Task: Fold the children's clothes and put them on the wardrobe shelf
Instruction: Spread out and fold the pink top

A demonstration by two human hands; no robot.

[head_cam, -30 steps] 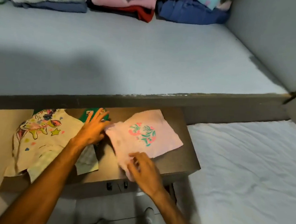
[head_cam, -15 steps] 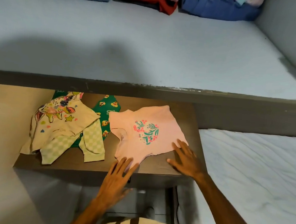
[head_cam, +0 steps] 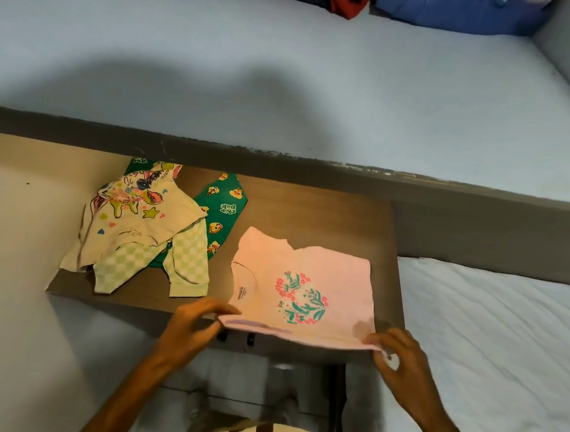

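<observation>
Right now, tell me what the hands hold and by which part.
The pink shirt: left hand pinches its near edge's left corner, right hand the right corner.

Pink floral shirt (head_cam: pixel 305 284) lies flat, near edge lifted.

Both hands, left hand (head_cam: pixel 195 327) and right hand (head_cam: pixel 401 362), pinching pink shirt (head_cam: pixel 305 291) (near edge).

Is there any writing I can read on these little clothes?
"max": neck label of the pink shirt, printed sideways; smaller print under it is too small to read.
"chip dale", seemingly: green garment, upside down and hard to make out.
Yellow cartoon top: lettering too blurred to read.
</observation>
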